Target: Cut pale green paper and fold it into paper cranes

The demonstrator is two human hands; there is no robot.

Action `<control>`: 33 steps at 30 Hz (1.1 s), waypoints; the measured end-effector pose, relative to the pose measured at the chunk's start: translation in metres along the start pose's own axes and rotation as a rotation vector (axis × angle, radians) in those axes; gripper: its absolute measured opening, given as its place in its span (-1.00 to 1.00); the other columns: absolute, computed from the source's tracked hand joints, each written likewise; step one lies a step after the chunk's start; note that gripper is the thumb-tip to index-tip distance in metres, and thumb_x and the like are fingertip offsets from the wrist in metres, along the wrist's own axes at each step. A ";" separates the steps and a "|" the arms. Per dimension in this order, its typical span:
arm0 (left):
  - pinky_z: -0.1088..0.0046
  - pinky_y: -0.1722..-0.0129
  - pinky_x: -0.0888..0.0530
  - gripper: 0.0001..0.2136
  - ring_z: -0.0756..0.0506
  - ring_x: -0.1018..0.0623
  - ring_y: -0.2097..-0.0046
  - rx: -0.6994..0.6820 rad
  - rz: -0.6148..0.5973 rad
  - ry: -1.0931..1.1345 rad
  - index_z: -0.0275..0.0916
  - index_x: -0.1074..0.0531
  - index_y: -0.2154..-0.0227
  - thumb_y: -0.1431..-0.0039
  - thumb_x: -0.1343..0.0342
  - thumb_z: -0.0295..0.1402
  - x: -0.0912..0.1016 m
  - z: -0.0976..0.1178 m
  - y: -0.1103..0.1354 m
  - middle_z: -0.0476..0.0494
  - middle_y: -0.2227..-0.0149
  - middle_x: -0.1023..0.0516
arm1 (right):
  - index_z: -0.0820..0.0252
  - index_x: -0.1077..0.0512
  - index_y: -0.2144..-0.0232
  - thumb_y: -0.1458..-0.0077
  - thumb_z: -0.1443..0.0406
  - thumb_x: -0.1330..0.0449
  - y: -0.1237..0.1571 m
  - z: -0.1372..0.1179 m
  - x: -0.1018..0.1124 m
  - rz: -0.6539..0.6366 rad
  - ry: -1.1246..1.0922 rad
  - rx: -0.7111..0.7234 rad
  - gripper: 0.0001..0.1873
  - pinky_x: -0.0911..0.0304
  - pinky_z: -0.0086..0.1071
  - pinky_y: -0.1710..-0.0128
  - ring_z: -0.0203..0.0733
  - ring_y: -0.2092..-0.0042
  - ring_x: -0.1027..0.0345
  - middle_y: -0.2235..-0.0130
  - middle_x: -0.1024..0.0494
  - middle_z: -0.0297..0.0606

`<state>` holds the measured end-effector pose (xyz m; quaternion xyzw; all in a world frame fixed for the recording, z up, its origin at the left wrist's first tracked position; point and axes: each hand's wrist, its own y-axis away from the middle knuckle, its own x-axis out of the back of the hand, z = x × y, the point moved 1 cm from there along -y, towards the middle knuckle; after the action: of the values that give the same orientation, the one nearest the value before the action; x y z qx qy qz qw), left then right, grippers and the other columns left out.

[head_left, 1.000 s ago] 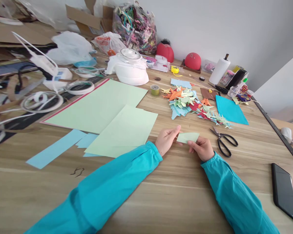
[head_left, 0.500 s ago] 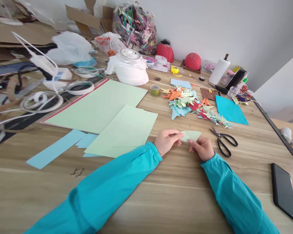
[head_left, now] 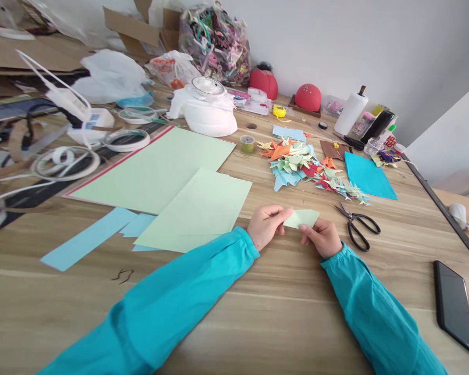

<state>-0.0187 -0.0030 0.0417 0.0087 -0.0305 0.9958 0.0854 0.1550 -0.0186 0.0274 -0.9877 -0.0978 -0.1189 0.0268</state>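
Between my two hands is a small piece of pale green paper [head_left: 303, 218], held just over the wooden table. My left hand [head_left: 268, 225] pinches its left end between thumb and fingers. My right hand [head_left: 322, 237] grips the lower right part, the thumb lying on top of the paper. Black-handled scissors [head_left: 360, 226] lie just right of my right hand, blades pointing away. Beyond my hands is a heap of folded paper pieces [head_left: 297, 161] in green, blue, orange and red. Larger pale green sheets [head_left: 203, 208] lie to the left of my left hand.
A blue paper strip [head_left: 88, 238] rests at the left, near coiled white cables [head_left: 64, 161]. A phone [head_left: 456, 307] lies at the right. Farther back are a spool of thread [head_left: 247, 144], a turquoise cloth [head_left: 369, 175], a yellow tape measure [head_left: 279, 111] and a white bottle [head_left: 350, 114].
The green paper has turned slightly between my fingers, and more of its left part shows. Both hands stay in nearly the same place.
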 end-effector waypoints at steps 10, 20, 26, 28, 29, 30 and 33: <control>0.51 0.56 -0.38 -0.66 0.01 -0.43 0.60 0.107 -0.084 0.115 -0.28 -0.43 0.62 0.19 -0.31 -0.07 -0.005 -0.001 0.000 -0.01 0.66 -0.45 | 0.19 -0.39 0.65 0.13 -0.14 -0.25 -0.001 -0.003 0.002 0.110 -0.050 -0.029 -0.48 -0.21 -0.47 0.69 -0.34 0.70 -0.25 0.71 -0.47 -0.31; 0.46 0.59 -0.43 -0.54 -0.01 -0.45 0.61 0.152 -0.045 0.287 -0.33 -0.45 0.61 0.02 -0.16 0.05 -0.004 -0.004 -0.003 -0.11 0.64 -0.47 | 0.22 -0.46 0.59 0.03 -0.07 -0.23 0.000 0.002 0.002 0.110 -0.029 0.053 -0.54 -0.21 -0.45 0.65 -0.34 0.66 -0.28 0.59 -0.55 -0.24; 0.49 0.61 -0.45 -0.60 -0.01 -0.48 0.59 0.167 -0.055 0.359 -0.36 -0.48 0.58 0.10 -0.26 -0.03 -0.005 -0.003 -0.003 -0.13 0.57 -0.52 | 0.22 -0.49 0.54 0.00 -0.07 -0.20 -0.002 0.002 0.001 0.100 -0.018 0.059 -0.54 -0.26 -0.43 0.58 -0.32 0.63 -0.31 0.53 -0.57 -0.23; 0.49 0.61 -0.46 -0.64 -0.01 -0.49 0.57 0.184 -0.043 0.398 -0.36 -0.50 0.53 0.13 -0.29 -0.08 -0.005 -0.002 -0.003 -0.14 0.52 -0.54 | 0.22 -0.50 0.53 0.02 -0.11 -0.19 -0.002 0.002 0.001 0.086 -0.022 0.045 -0.50 -0.28 -0.41 0.57 -0.31 0.62 -0.33 0.48 -0.59 -0.20; 0.49 0.61 -0.46 -0.65 -0.02 -0.50 0.56 0.193 -0.037 0.418 -0.36 -0.50 0.51 0.14 -0.30 -0.11 -0.005 -0.002 -0.004 -0.14 0.51 -0.55 | 0.21 -0.51 0.50 0.02 -0.13 -0.18 -0.002 0.001 0.001 0.073 -0.017 0.043 -0.49 -0.29 -0.39 0.56 -0.30 0.61 -0.34 0.47 -0.60 -0.20; 0.49 0.61 -0.46 -0.67 -0.02 -0.50 0.56 0.202 -0.029 0.439 -0.36 -0.50 0.50 0.15 -0.31 -0.13 -0.005 -0.002 -0.004 -0.14 0.51 -0.55 | 0.21 -0.52 0.47 0.03 -0.16 -0.16 -0.001 0.001 0.001 0.059 -0.014 0.047 -0.46 -0.30 -0.38 0.55 -0.28 0.61 -0.34 0.46 -0.60 -0.20; 0.48 0.62 -0.46 -0.72 -0.03 -0.51 0.55 0.219 -0.012 0.491 -0.36 -0.52 0.46 0.19 -0.31 -0.22 -0.004 -0.002 -0.004 -0.12 0.53 -0.55 | 0.21 -0.54 0.41 -0.02 -0.23 -0.02 0.002 -0.001 0.004 0.017 -0.019 0.092 -0.34 -0.30 -0.35 0.49 -0.24 0.56 -0.36 0.44 -0.59 -0.17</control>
<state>-0.0144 0.0008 0.0404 -0.2240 0.0990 0.9649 0.0945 0.1587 -0.0205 0.0293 -0.9873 -0.0949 -0.1047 0.0720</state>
